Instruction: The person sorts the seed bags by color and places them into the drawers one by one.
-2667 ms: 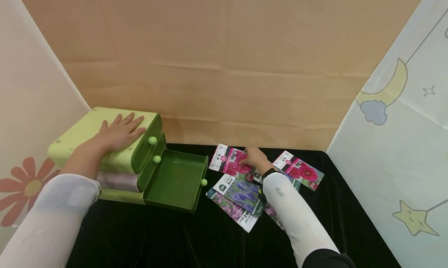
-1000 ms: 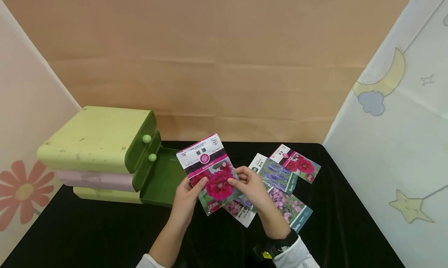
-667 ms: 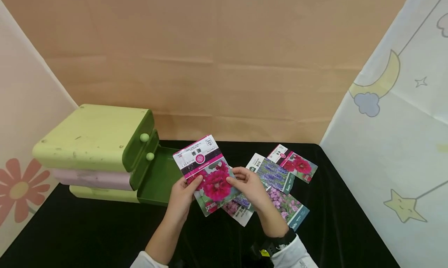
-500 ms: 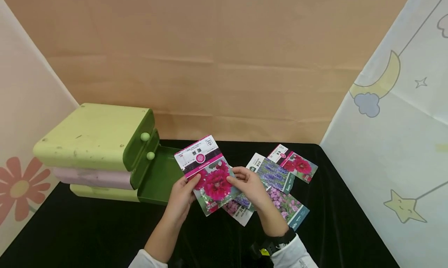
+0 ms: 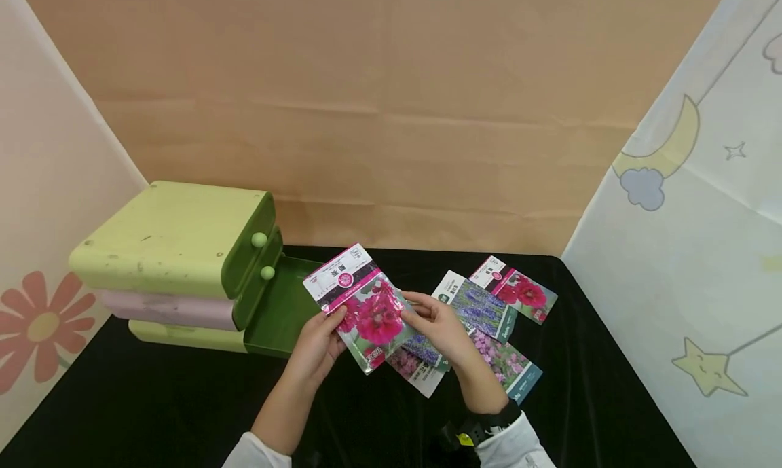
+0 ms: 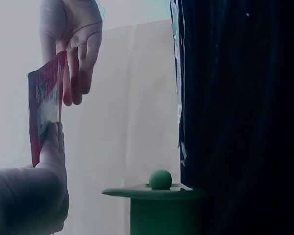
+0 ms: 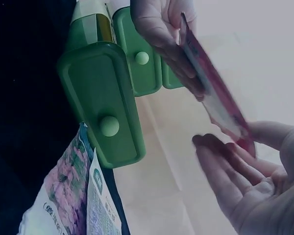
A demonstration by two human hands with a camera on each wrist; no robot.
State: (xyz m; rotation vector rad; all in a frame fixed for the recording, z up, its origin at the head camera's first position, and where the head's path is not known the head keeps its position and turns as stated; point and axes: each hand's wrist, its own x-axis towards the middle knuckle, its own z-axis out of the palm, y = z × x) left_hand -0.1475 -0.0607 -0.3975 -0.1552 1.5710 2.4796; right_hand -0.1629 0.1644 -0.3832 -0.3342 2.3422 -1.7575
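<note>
The left hand [image 5: 314,348] and right hand [image 5: 441,327] had their grips clamped on the pink-flowered packet [image 5: 370,316], at its eight and three o'clock edges, with the open drawer [image 5: 286,305] toward nine. A loosened grip might have let it slip onto the loose packets [image 5: 482,310] at four.

place: makeshift booth [image 5: 67,115] | tan backdrop [image 5: 391,115] | printed side sheet [image 5: 690,264] | black tablecloth [image 5: 171,407]

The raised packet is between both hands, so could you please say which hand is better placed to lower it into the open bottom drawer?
Probably the left hand: it grips the raised packet on the side nearer the bottom drawer, while the right hand is at the opposite edge, farther away.
</note>
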